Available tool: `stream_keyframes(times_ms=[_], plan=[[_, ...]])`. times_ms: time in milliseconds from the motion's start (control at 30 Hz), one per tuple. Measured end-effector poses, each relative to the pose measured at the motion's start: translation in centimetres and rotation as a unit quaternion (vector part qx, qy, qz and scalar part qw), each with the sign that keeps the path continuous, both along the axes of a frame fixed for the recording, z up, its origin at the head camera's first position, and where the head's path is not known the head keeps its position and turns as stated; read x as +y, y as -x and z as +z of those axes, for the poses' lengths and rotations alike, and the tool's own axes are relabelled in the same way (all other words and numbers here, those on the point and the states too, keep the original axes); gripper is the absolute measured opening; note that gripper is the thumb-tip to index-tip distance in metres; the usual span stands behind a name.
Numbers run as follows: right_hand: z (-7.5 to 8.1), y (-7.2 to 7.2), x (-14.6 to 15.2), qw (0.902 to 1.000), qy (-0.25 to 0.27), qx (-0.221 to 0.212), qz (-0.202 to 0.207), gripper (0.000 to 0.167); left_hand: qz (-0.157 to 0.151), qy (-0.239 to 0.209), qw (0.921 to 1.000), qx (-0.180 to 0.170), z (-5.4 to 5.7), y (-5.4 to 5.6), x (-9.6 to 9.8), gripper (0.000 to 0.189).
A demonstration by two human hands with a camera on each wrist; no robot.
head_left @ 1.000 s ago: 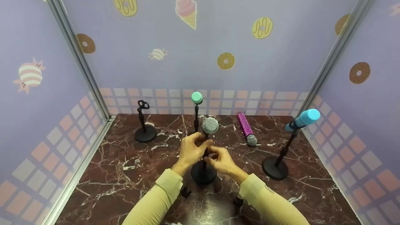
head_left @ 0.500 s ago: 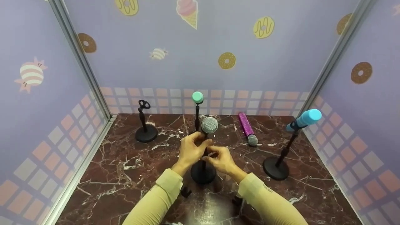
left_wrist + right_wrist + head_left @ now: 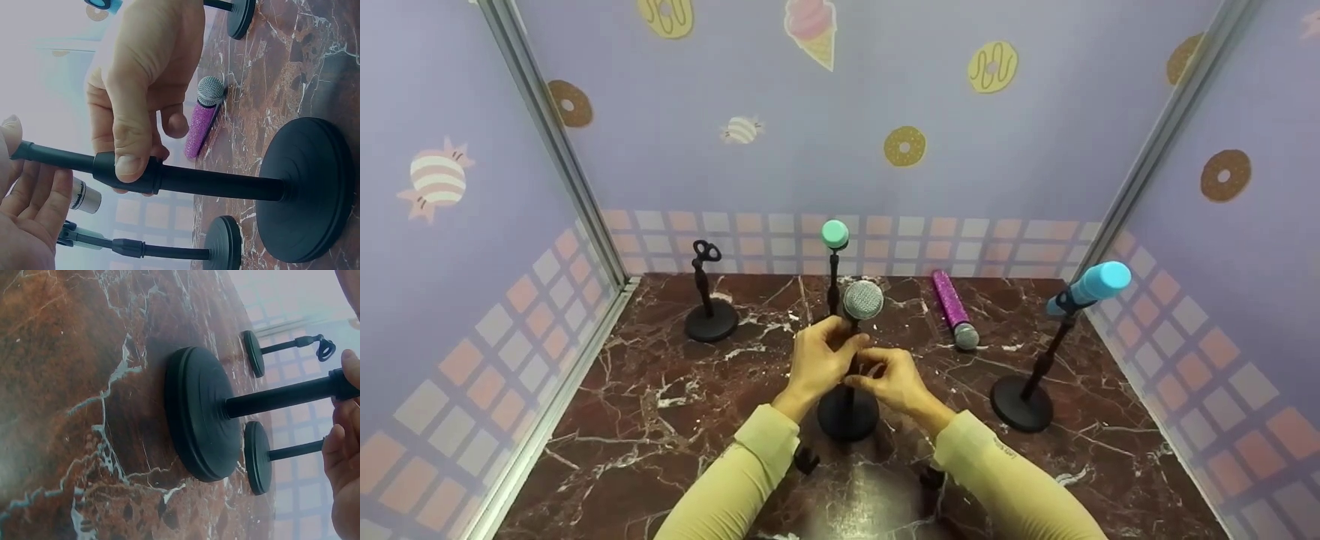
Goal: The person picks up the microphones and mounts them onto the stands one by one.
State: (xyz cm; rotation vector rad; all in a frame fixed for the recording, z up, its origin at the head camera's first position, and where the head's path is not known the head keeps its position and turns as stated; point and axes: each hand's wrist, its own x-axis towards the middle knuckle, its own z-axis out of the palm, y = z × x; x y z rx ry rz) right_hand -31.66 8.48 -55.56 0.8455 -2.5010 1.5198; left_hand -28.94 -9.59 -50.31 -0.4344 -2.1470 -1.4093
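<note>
A microphone with a silver mesh head point(image 3: 863, 301) tops a black desk stand point(image 3: 849, 420) in the middle of the table. My left hand point(image 3: 819, 360) grips the stand's thin upper rod, just below the microphone. Lower down, my right hand point(image 3: 896, 381) pinches the stand's collar point(image 3: 107, 169) between thumb and fingers, as the left wrist view shows. The round base point(image 3: 199, 413) sits flat on the table with its pole upright. My fingers hide the microphone's clip and most of its handle in the head view.
Behind stands a microphone with a mint-green end point(image 3: 835, 234) on its stand. A purple glitter microphone point(image 3: 950, 298) lies at the back right. A blue microphone point(image 3: 1099, 281) tilts on the right stand; a stand with a bare clip point(image 3: 710, 319) is at left. Walls enclose the marble table point(image 3: 660, 450).
Both hands keep their places on the stand. The right hand's fingers shift very slightly at the collar; the other objects stay where they are.
</note>
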Motion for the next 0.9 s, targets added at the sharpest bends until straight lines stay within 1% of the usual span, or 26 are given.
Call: stream_keyframes(times_ms=[200, 333, 500, 700, 800, 900], plan=[[0.64, -0.19, 0.22, 0.999, 0.007, -0.012, 0.042, 0.021, 0.004, -0.005, 1.0, -0.006, 0.01, -0.05, 0.07, 0.015], [0.87, -0.28, 0.24, 0.9977, -0.002, -0.017, 0.066, 0.021, 0.007, -0.003, 1.0, -0.005, 0.06, -0.02, 0.13, 0.016], [0.78, -0.21, 0.17, 0.9972, -0.007, -0.015, 0.073, 0.017, 0.005, -0.006, 1.0, -0.006, 0.18, -0.04, 0.25, 0.014], [0.54, 0.06, 0.16, 0.9971, -0.005, 0.003, 0.076, 0.01, 0.01, 0.003, 0.9999, -0.006, 0.21, -0.17, 0.18, 0.018], [0.52, 0.24, 0.23, 0.9968, -0.008, 0.017, 0.078, 0.01, 0.013, 0.009, 0.9998, -0.008, 0.2, -0.19, 0.15, 0.017], [0.61, 0.47, 0.34, 0.9967, -0.008, 0.016, 0.079, 0.013, 0.014, 0.01, 0.9998, -0.007, 0.2, -0.14, 0.13, 0.016]])
